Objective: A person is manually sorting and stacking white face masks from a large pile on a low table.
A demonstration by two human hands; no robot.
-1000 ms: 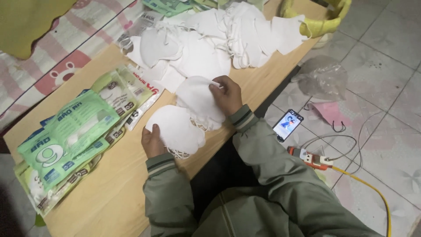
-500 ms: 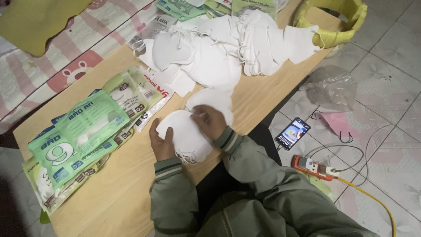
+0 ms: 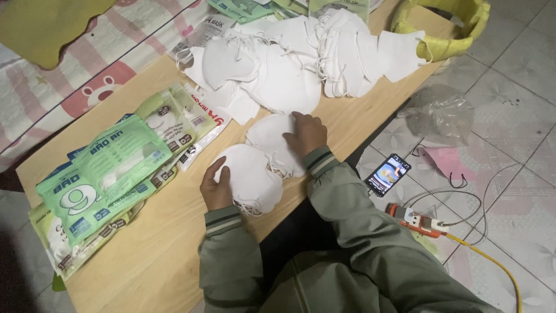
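Head view: green mask packets [image 3: 104,179] stacked at left on wooden surface [image 3: 156,255]. Left hand [image 3: 215,186] curled, thumb gripping edge of a white face mask [image 3: 249,177]. Right hand [image 3: 305,133] flat, fingers spread, pressing a second mask [image 3: 272,136] beside it. Loose mask pile [image 3: 301,58] beyond.

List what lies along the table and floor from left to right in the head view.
Green mask packets → left hand on a white mask → right hand → phone on the floor → pink mask.
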